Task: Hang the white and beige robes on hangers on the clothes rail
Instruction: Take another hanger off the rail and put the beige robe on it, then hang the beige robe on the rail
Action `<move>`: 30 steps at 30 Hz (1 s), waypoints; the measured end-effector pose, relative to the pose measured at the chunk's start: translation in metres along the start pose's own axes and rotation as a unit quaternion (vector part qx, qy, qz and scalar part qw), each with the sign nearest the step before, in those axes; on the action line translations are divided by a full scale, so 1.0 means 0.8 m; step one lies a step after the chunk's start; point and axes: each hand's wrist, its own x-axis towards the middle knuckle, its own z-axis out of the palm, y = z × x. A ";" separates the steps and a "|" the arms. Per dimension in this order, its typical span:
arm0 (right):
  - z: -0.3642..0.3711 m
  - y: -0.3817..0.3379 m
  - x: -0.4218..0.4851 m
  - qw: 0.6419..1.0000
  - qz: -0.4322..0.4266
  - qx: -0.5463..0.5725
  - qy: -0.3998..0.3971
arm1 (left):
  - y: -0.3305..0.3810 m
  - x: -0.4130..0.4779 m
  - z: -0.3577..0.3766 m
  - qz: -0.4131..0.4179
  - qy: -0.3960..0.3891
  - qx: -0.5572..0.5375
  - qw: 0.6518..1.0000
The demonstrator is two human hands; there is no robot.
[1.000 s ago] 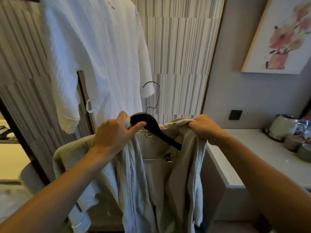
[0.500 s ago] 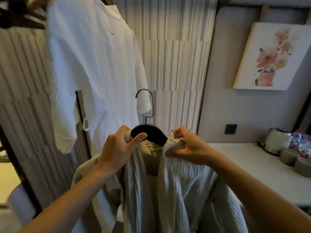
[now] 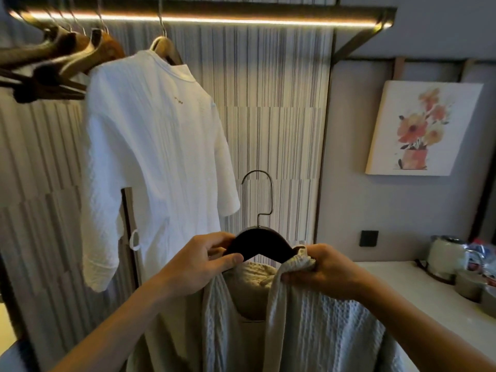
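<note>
Left hand (image 3: 198, 260) pinches the dark hanger (image 3: 259, 244) steady; right hand (image 3: 322, 269) clenches the beige robe (image 3: 308, 318) collar, seating it before hooking onto the clothes rail (image 3: 214, 12) beside the white robe (image 3: 153, 157).

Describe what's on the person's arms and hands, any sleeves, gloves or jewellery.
Nothing is worn on either: the left hand and right hand are bare, with no gloves, rings or watch visible. Both forearms are uncovered right to the bottom of the picture, so no sleeve shows.

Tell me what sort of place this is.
Probably a hotel room: an open clothes rail with spare hangers, a kettle on a counter, and a flower picture.
</note>
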 end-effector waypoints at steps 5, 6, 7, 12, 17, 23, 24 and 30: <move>-0.015 -0.007 -0.007 1.000 0.009 0.012 -0.012 | 0.060 0.052 -0.024 -0.011 -0.002 -0.150 0.989; -0.019 -0.008 -0.007 1.000 0.013 0.006 -0.016 | 0.079 0.067 -0.027 0.011 -0.016 -0.151 0.988; -0.022 -0.008 -0.008 1.000 0.019 0.000 -0.021 | 0.095 0.078 -0.026 0.037 -0.020 -0.144 0.989; -0.036 -0.005 -0.015 0.999 0.043 0.009 -0.013 | 0.114 0.110 -0.001 0.101 0.053 -0.081 0.990; -0.065 -0.012 -0.012 0.996 0.082 0.015 0.016 | 0.098 0.146 0.009 0.046 0.073 0.034 0.996; -0.153 -0.066 -0.001 0.986 0.137 0.069 0.072 | 0.037 0.142 0.022 0.019 0.079 0.220 0.972; -0.166 -0.080 0.002 0.983 0.156 0.073 0.067 | 0.035 0.150 0.023 0.039 0.097 0.211 0.972; -0.209 -0.157 0.061 0.974 0.150 0.152 0.075 | 0.082 0.252 0.018 0.083 0.260 0.287 0.918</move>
